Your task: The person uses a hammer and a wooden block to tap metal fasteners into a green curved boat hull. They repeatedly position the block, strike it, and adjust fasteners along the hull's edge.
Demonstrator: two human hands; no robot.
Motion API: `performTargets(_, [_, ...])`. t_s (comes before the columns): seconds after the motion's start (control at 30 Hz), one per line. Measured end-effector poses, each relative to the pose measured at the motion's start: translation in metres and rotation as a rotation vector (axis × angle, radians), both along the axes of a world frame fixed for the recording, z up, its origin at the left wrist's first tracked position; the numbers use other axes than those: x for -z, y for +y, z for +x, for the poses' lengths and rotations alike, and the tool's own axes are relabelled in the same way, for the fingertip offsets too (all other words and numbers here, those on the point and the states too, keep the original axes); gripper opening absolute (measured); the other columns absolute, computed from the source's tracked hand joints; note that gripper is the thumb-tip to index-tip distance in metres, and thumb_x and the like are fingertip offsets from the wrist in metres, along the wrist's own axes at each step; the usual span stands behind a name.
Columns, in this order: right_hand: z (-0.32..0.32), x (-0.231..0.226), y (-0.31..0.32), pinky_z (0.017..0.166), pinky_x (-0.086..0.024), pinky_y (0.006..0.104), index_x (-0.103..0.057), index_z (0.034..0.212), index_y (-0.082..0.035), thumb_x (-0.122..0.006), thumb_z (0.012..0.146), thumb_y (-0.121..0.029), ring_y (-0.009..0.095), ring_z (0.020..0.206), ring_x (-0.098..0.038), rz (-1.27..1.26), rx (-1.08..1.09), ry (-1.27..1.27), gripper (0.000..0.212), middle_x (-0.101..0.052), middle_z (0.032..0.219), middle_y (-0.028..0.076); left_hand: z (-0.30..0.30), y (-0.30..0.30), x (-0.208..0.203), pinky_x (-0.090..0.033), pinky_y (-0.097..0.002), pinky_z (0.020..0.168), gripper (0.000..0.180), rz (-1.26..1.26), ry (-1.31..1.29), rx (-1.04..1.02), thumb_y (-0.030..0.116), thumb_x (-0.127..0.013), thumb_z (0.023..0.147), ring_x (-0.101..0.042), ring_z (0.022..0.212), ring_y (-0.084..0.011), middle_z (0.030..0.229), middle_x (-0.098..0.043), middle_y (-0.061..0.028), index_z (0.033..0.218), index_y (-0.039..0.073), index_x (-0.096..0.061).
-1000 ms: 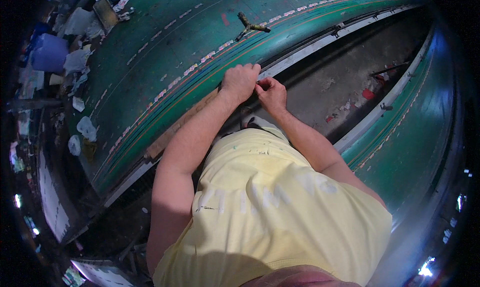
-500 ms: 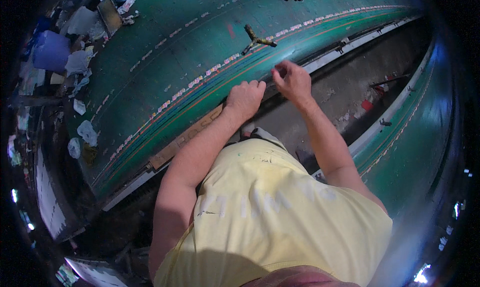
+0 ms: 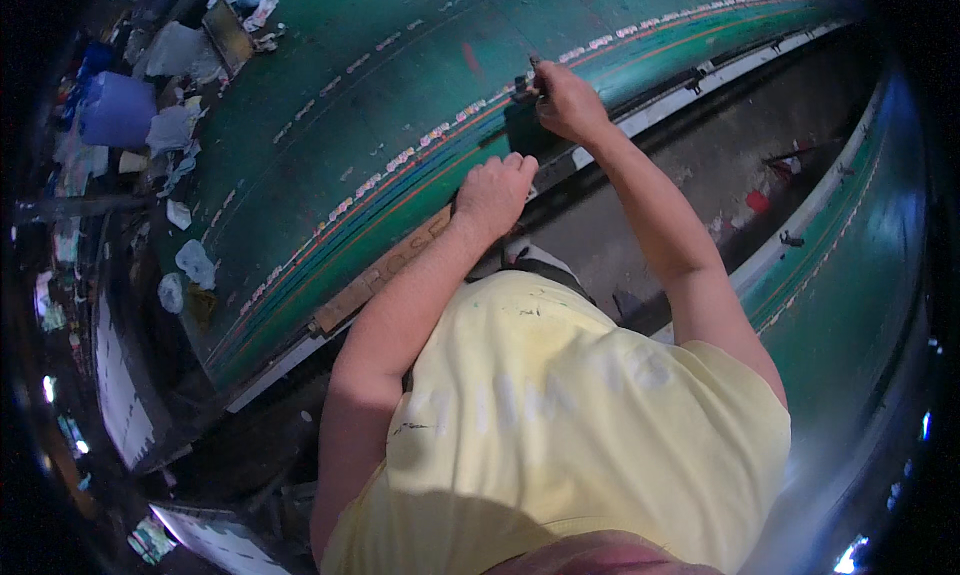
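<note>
My right hand is closed around a dark, three-armed wrench at the printed strip on the long green table. Fingers cover most of that wrench. Closer to my body, my left hand rests with curled fingers at the table's near edge, by the end of a brown wooden strip. Whatever the left fingers hold is hidden. Colourful marks and orange lines run along the table in front of both hands.
A pale metal rail follows the table's near edge. Beyond a dark floor gap on the right lies a second green table. A purple bucket and crumpled plastic bags sit at the left.
My right hand has moved away from the left hand, up onto the table, and taken hold of the three-armed wrench lying there. The left hand stays at the edge.
</note>
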State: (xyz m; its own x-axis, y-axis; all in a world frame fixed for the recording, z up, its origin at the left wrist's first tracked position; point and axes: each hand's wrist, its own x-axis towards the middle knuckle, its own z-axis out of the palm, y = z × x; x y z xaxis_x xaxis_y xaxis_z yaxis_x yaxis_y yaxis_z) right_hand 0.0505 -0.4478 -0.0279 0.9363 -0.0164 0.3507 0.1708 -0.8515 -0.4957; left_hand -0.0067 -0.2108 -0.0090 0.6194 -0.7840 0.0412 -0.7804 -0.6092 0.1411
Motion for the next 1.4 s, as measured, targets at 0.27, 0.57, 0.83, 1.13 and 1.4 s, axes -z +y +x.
performTargets(0.27, [-0.191,0.006,0.046,0.074,-0.062,0.0461,-0.072,0.129,-0.011,-0.079,0.1,-0.013,0.036,0.086,-0.078,0.385,0.135,-0.006,0.031,-0.079,0.1,0.015,0.002,0.0,-0.002,-0.066,-0.0504,0.08,0.016,-0.035,0.045,-0.007,0.011,-0.068,0.098,-0.078,0.098,-0.0364,0.109,-0.074,-0.0139,0.113,0.009,-0.064])
performTargets(0.57, [-0.213,0.02,0.085,0.077,-0.06,0.0449,-0.075,0.123,-0.016,-0.081,0.079,-0.004,0.029,0.095,-0.077,0.031,0.103,-0.035,0.046,-0.077,0.103,0.006,0.002,0.0,0.003,-0.064,-0.055,0.081,0.02,-0.068,0.03,-0.035,0.01,-0.07,0.095,-0.077,0.099,-0.04,0.106,-0.073,-0.0153,0.113,0.009,-0.061])
performTargets(0.83, [-0.207,0.037,0.086,0.075,-0.053,0.0398,-0.076,0.119,-0.012,-0.079,0.091,-0.011,0.03,0.083,-0.07,-0.027,0.173,-0.098,0.028,-0.073,0.096,0.006,0.002,-0.002,0.0,-0.064,-0.0556,0.082,0.019,-0.053,0.06,-0.05,0.009,-0.069,0.095,-0.077,0.1,-0.0411,0.107,-0.074,-0.0172,0.112,0.007,-0.061])
performTargets(1.13, [-0.2,0.07,0.078,0.058,-0.059,0.0353,-0.069,0.108,-0.013,-0.071,0.111,-0.029,0.017,0.052,-0.056,2.487,0.081,0.757,0.016,-0.065,0.074,0.002,-0.002,-0.003,-0.007,-0.065,-0.053,0.084,0.018,-0.005,0.072,-0.044,0.012,-0.07,0.098,-0.077,0.104,-0.0391,0.115,-0.074,-0.0168,0.115,0.007,-0.064])
performTargets(1.4, [-0.225,0.031,0.08,0.069,-0.06,0.0506,-0.071,0.118,-0.014,-0.077,0.103,-0.022,0.038,0.08,-0.077,0.398,0.176,0.137,0.018,-0.077,0.087,0.015,0.001,-0.001,-0.003,-0.063,-0.0562,0.083,0.022,-0.056,0.076,-0.048,0.007,-0.07,0.093,-0.076,0.102,-0.0418,0.11,-0.073,-0.0169,0.113,0.008,-0.061])
